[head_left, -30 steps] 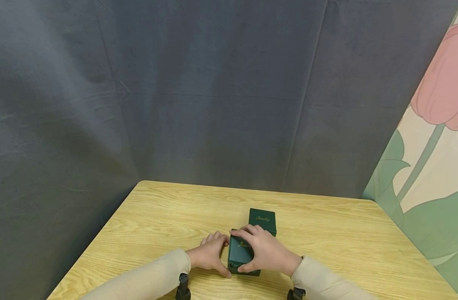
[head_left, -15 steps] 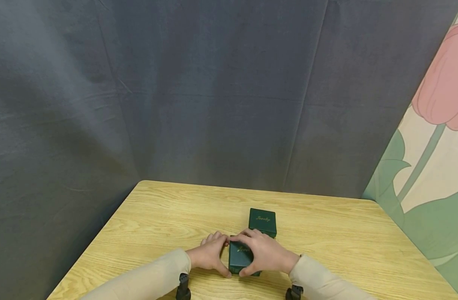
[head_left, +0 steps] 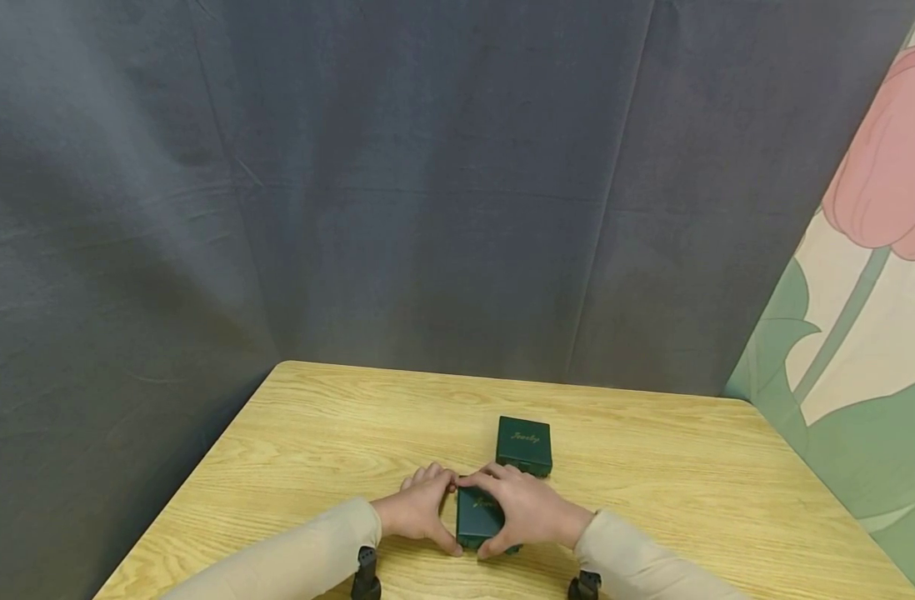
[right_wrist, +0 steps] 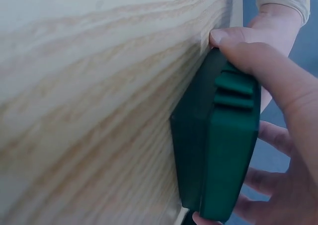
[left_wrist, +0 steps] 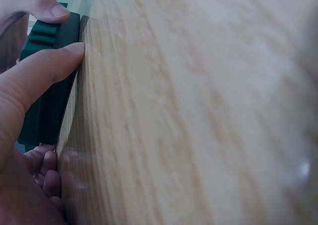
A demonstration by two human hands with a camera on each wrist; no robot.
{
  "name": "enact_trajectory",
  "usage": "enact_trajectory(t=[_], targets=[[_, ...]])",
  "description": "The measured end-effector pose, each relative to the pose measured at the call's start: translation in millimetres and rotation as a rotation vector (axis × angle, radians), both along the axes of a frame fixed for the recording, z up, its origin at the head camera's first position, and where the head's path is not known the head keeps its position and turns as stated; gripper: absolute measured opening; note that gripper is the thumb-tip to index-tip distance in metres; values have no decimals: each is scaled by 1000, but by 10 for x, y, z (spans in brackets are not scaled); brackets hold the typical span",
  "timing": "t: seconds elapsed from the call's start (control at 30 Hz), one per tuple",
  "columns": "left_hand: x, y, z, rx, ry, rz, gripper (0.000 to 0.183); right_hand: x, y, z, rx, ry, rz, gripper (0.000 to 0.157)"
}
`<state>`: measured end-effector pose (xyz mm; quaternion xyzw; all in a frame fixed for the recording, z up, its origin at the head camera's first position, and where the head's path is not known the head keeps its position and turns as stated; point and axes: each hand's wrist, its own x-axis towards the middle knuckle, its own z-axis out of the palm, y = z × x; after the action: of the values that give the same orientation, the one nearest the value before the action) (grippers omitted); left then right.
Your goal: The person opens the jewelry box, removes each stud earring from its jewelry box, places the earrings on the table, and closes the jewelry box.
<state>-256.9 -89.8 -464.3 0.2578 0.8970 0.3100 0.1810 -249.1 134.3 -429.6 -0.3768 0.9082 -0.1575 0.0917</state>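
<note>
wood-grain tbl (head_left: 300, 442) w/ near grn box (head_left: 475, 518) & far grn box (head_left: 523, 442)

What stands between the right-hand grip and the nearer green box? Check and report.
Nothing visible: the right-hand grip spans the nearer green box from above, in direct contact. The farther green box stands beyond it, not in between.

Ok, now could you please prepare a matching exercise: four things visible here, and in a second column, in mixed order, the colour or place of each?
1. near box
2. far box
3. table
4. cloth backdrop

A. pale yellow, with wood grain
B. between the left hand and the right hand
C. dark greyish blue, behind the table
D. dark green, beyond the near box

Pairs: 1-B, 2-D, 3-A, 4-C
</note>
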Motion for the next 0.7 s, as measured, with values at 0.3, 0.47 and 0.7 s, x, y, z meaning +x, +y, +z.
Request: enact_trajectory(t=[0.3,0.47,0.7], targets=[[-6,2,-13,-6,-3,0,77,18,30,-19,-31,-61,5,89],[6,7,-10,-13,16,5,73,77,77,19,-62,-166,-47,94],[9,7,-12,9,26,9,72,104,131,54,-84,-199,-123,93]])
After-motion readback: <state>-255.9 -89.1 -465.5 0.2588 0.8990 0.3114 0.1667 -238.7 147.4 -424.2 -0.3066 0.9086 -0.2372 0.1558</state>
